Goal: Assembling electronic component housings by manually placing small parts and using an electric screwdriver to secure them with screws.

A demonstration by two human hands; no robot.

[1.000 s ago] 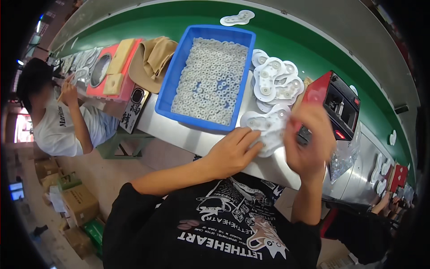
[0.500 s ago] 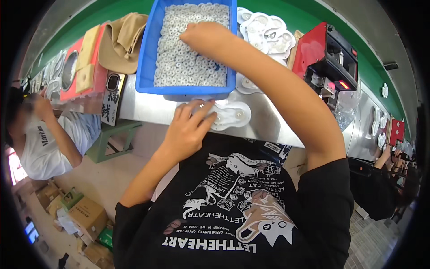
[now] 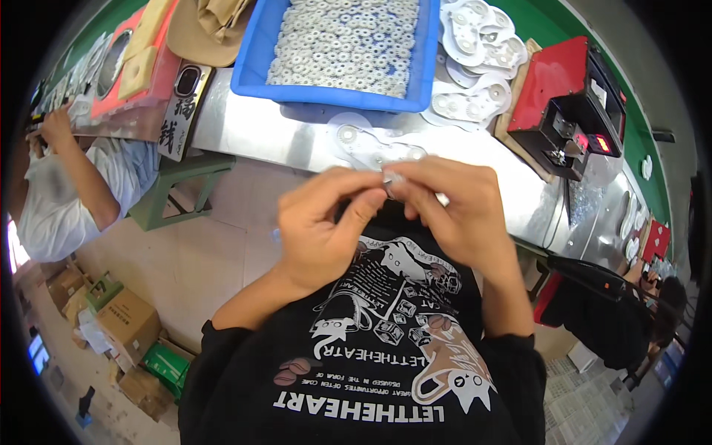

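My left hand (image 3: pixel 326 222) and my right hand (image 3: pixel 456 211) meet over the table's near edge, fingertips pinched together on a small whitish part (image 3: pixel 391 180), mostly hidden by the fingers. Another bit of white (image 3: pixel 443 199) pokes out between my right fingers. Just beyond the hands, a white lobed plastic plate (image 3: pixel 363 147) with round gear-like parts lies on the metal table. Farther off stands a blue bin (image 3: pixel 334 98) holding a great many small white toothed gears (image 3: pixel 341 52).
White lobed plates (image 3: pixel 475 100) are piled right of the bin. Beyond them is a red and black machine (image 3: pixel 564 111) with a lit display. Leftward lie a phone (image 3: pixel 182 104), a tan cap (image 3: pixel 204 37) and a red box (image 3: pixel 133 74). A co-worker (image 3: pixel 89 178) sits at left.
My right hand has come out of the bin to meet my left hand near my body. My left hand has let go of the plate. The view has shifted a little.
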